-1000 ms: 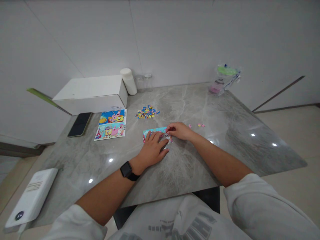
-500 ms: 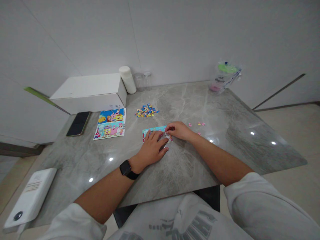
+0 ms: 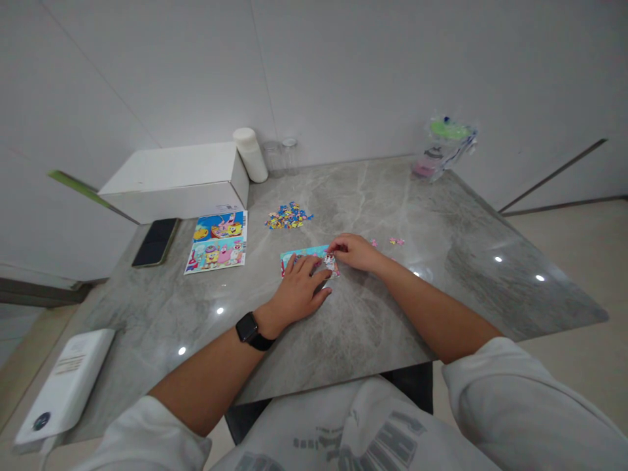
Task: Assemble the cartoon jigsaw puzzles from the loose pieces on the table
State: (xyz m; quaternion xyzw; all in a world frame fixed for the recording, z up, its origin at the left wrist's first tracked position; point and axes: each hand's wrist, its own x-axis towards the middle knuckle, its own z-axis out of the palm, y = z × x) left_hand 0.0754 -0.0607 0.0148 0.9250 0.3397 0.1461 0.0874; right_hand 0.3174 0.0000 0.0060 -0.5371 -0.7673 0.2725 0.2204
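My left hand (image 3: 298,291) lies spread, gripping nothing, across the jigsaw puzzle (image 3: 314,250) on the marbled table (image 3: 367,327). My right hand (image 3: 357,252) bends at its far right corner — whether it pinches a piece, I cannot tell. Risk: uneven pressure or sideways drag could part the joints. Clear plastic bag (image 3: 443,149): green and pink contents. White carton (image 3: 171,171): closed, contents unseen.

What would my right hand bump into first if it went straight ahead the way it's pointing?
Probably the little puzzle: your right hand has its fingertips at the puzzle's right part. Your left hand's fingers look close beyond, but heights are unclear.
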